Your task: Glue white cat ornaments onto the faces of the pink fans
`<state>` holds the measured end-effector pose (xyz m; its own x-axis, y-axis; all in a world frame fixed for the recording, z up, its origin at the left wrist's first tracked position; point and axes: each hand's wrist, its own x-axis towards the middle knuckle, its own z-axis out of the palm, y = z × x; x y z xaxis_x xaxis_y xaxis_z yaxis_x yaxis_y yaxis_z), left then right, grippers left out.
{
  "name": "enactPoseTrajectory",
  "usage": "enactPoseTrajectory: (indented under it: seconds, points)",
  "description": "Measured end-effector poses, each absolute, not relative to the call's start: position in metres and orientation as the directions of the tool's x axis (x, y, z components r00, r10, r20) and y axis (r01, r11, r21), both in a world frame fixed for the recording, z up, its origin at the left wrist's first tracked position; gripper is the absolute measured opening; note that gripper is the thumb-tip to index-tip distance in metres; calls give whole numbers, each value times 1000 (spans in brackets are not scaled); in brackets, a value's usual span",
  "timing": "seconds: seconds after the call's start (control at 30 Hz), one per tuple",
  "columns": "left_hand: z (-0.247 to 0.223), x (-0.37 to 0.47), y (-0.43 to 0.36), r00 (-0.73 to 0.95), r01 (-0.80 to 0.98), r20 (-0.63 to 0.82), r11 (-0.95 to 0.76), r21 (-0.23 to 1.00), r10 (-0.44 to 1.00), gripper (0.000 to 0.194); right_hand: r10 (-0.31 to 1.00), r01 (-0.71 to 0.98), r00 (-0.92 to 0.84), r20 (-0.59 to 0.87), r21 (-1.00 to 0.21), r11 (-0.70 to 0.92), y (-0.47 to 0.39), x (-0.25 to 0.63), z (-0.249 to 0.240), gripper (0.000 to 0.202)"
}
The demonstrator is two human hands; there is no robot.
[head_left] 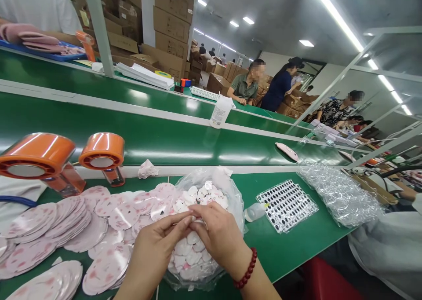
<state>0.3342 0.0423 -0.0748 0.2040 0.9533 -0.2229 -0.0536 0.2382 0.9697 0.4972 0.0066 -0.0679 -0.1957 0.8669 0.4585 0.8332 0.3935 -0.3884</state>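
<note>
My left hand and my right hand meet with their fingertips pinched together. Whatever they hold between them is too small and too covered by the fingers to make out. A red bead bracelet circles my right wrist. Under and behind the hands lies an opened clear plastic bag full of small white pieces, some with dark dots like faces. Left of my hands, pink-and-white patterned oval pieces are spread in overlapping piles.
Two orange tape dispensers stand at left near the conveyor. Right of the bag are a small clear bottle, sheets of black ovals and a heap of clear plastic packs. A white bottle stands beyond; several people work farther off.
</note>
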Motion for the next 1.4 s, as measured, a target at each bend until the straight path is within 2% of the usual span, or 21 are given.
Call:
enactPoseTrajectory:
  seconds: [0.07, 0.23, 0.37, 0.47, 0.53, 0.67, 0.77, 0.87, 0.93, 1.07, 1.23, 1.4]
  points:
    - [-69, 334, 42, 210, -65, -261, 280, 958, 942, 32, 842, 842, -197, 502, -353, 407, 5, 494, -76, 16]
    - [-70, 337, 43, 199, -151, -343, 375, 915, 918, 38, 793, 859, -218, 569, -274, 433, -3, 489, -88, 25]
    - [-72, 336, 50, 159, -198, -389, 415, 888, 908, 46, 816, 863, -205, 541, -294, 411, -3, 490, -88, 26]
    - [-73, 333, 54, 148, -181, -390, 413, 893, 909, 47, 893, 895, -79, 444, -362, 260, 10, 498, -80, 26]
    - [-75, 332, 55, 178, -154, -377, 404, 902, 909, 52, 937, 914, 31, 347, -389, 113, 21, 507, -71, 35]
    - [-82, 331, 53, 242, -87, -350, 379, 921, 905, 68, 983, 936, 140, 118, -339, -93, 32, 522, -48, 45]
    - [-88, 329, 51, 278, -36, -332, 355, 934, 902, 70, 985, 945, 170, -40, -278, -174, 31, 523, -37, 45]
    - [-92, 328, 50, 306, 0, -317, 333, 943, 898, 74, 980, 942, 163, -117, -276, -190, 34, 519, -35, 56]
    - [-96, 328, 51, 319, 13, -310, 323, 946, 895, 76, 983, 932, 125, -135, -323, -162, 40, 517, -38, 56]
    - [-98, 328, 51, 345, 27, -302, 312, 950, 889, 78, 994, 867, 35, -107, -491, -84, 51, 517, -43, 42]
    - [-90, 330, 51, 338, 27, -309, 319, 948, 889, 85, 996, 723, 70, -51, -686, -86, 49, 524, -45, 23]
    - [-83, 332, 51, 309, 41, -319, 322, 946, 896, 93, 997, 626, 80, -13, -778, -61, 49, 533, -51, 26]
